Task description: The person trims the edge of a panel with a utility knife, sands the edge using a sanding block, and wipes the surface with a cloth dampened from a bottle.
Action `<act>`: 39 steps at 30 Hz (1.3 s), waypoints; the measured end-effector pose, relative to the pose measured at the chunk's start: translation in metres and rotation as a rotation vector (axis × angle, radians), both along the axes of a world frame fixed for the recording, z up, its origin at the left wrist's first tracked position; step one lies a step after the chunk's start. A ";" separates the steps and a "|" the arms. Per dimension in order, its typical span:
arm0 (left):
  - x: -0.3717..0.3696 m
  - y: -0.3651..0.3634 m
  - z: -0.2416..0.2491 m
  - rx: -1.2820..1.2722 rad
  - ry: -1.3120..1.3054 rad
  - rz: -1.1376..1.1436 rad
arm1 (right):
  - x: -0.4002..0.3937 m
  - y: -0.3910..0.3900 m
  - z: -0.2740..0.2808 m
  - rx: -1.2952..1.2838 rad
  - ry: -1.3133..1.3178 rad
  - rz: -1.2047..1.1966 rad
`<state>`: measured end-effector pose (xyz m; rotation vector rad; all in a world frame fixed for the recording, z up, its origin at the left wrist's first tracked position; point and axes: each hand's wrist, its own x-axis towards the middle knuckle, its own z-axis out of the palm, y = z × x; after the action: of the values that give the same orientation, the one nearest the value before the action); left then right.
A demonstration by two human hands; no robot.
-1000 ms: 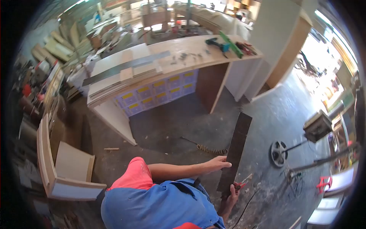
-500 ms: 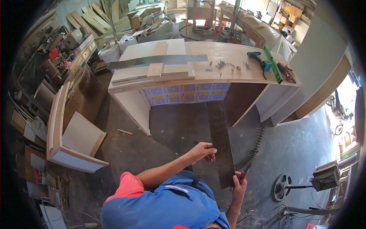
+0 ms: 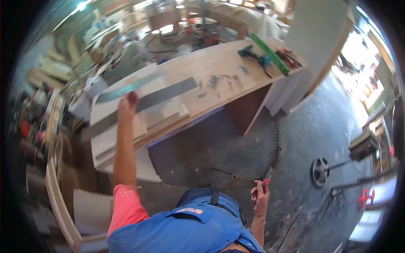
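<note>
My left hand (image 3: 128,105) reaches out over the cabinet top, fingers closed at the edge of a long thin strip (image 3: 116,94). That strip is blurred and looks greenish where light falls on it. Just nearer to me, a second long grey strip (image 3: 171,94) lies across the boards on the cabinet (image 3: 236,90). Down by my right side, my right hand (image 3: 260,195) grips a red air blow gun (image 3: 265,183). A dark coiled hose (image 3: 278,139) runs close to it across the floor.
Screws and small fittings (image 3: 215,80) lie scattered on the cabinet top. Further right are a teal drill (image 3: 253,55), a green level (image 3: 270,55) and red-handled tools (image 3: 289,58). A curved frame (image 3: 59,202) stands at left, a wheeled stand (image 3: 320,172) at right.
My left hand has swung forward and left from in front of my body to the cabinet top, taking the strip with it. The right hand still holds the air blow gun. The view has turned.
</note>
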<state>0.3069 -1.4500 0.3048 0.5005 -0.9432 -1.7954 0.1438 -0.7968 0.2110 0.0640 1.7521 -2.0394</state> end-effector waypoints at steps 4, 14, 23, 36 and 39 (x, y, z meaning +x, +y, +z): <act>0.001 -0.069 -0.023 0.484 0.160 0.020 | 0.031 -0.014 0.004 0.063 -0.029 -0.030; -0.212 0.244 -0.051 0.253 0.093 -1.040 | 0.115 0.031 0.020 0.353 -0.038 -0.610; -0.147 0.567 -0.068 -0.049 -0.525 -2.330 | 0.208 0.093 -0.033 0.720 -0.065 -1.120; -0.118 0.838 -0.056 -0.885 -0.614 -2.666 | 0.282 0.282 -0.002 0.766 -0.095 -1.474; -0.116 0.897 -0.057 -0.833 -0.515 -2.650 | 0.269 0.334 -0.002 0.599 -0.015 -1.542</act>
<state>0.1911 -0.5529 0.2480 -1.9469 -3.1943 -2.4597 0.4128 -0.4625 0.2087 2.1386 2.5257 -2.0101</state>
